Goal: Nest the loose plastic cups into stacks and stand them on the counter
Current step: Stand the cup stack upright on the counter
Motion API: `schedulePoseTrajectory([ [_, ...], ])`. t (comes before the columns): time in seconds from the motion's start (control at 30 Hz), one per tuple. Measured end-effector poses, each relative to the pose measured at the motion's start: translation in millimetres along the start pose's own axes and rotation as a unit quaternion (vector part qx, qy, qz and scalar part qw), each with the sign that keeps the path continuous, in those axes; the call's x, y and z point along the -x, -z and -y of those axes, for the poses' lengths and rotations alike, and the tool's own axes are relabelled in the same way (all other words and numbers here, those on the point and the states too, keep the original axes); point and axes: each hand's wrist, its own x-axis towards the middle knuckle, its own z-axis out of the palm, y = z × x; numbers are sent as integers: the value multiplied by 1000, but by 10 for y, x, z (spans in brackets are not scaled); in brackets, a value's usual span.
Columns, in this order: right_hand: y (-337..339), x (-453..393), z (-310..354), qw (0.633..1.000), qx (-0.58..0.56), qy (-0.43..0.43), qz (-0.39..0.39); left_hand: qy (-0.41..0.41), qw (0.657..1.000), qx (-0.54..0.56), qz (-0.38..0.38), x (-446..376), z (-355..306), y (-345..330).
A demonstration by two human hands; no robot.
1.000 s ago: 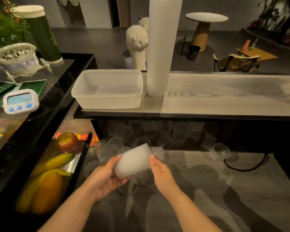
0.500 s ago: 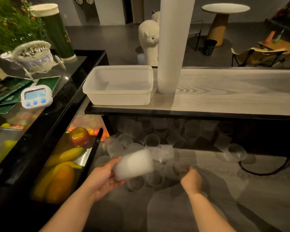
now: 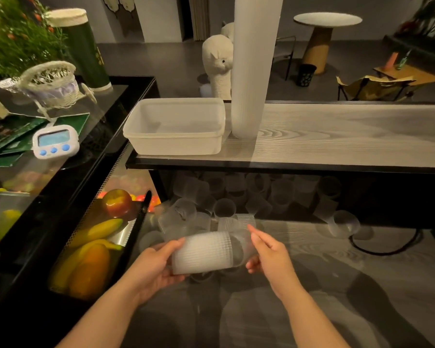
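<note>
My left hand (image 3: 152,268) grips a short nested stack of ribbed translucent cups (image 3: 201,252), held sideways with its open end to the right. My right hand (image 3: 269,254) holds a single clear cup (image 3: 242,243) at the stack's mouth, partly slid inside. Several loose clear cups (image 3: 226,197) lie scattered on the lower grey surface under the shelf, one apart at the right (image 3: 343,223). A very tall white cup stack (image 3: 253,69) stands upright on the wooden counter (image 3: 349,136).
An empty white plastic tub (image 3: 176,126) sits on the counter beside the tall stack. A glass fruit display (image 3: 91,244) with bananas and an apple is at left, a white timer (image 3: 55,141) on top. A black cable (image 3: 387,244) curls at right.
My right hand reached into the loose pile, picked up a single cup and brought it back to the mouth of the stack held in my left hand.
</note>
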Motion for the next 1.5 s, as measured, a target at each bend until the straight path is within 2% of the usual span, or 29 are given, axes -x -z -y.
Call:
schedulePoseTrajectory([
  [0.1,-52,30,-24,999,-10,29,-11,0,1000,2,7,39,-8,26],
  [0.3,-198,39,17,1000,-10,17,17,-10,999,35,9,53,-26,69],
  [0.43,-270,-29,36,1000,-4,25,16,13,996,88,6,11,35,62],
  [0.53,-319,-19,60,994,4,-13,110,20,993,112,-12,-37,72,40],
  [0.6,-329,-21,97,981,74,-36,178,17,992,121,-37,-79,83,72],
  [0.63,-336,-33,129,977,98,-39,187,19,990,128,-48,-95,82,95],
  [0.7,-324,-233,82,983,123,-36,128,28,986,148,-69,-133,90,146],
  [0.77,-267,-573,-44,988,149,-40,-23,41,983,157,-90,-158,107,169],
  [0.8,-242,-726,-104,976,189,-49,-92,47,982,155,-97,-167,124,177],
  [0.83,-205,-856,-185,958,246,-58,-132,53,982,152,-101,-162,130,176],
  [0.9,-198,-1062,-333,947,282,-70,-138,62,982,145,-108,-139,140,180],
  [0.93,-226,-1143,-375,953,258,-80,-139,65,982,140,-111,-121,144,194],
  [1.03,-279,-1262,-462,976,93,-121,-156,66,982,137,-110,-49,139,237],
  [1.1,-248,-1225,-501,976,90,-107,-166,64,982,139,-109,-35,161,275],
  [1.2,-177,-995,-430,966,167,-43,-194,73,980,145,-114,-64,223,316],
  [1.3,-148,-701,-267,971,90,-25,-220,83,979,141,-121,-72,270,316],
  [1.37,-190,-491,-159,984,-42,-21,-171,84,979,142,-118,-52,276,298],
  [1.43,-264,-287,-50,985,-144,-52,-80,80,981,141,-109,-23,263,273],
  [1.5,-340,-108,61,985,-146,-91,23,77,983,136,-93,18,247,246],
])
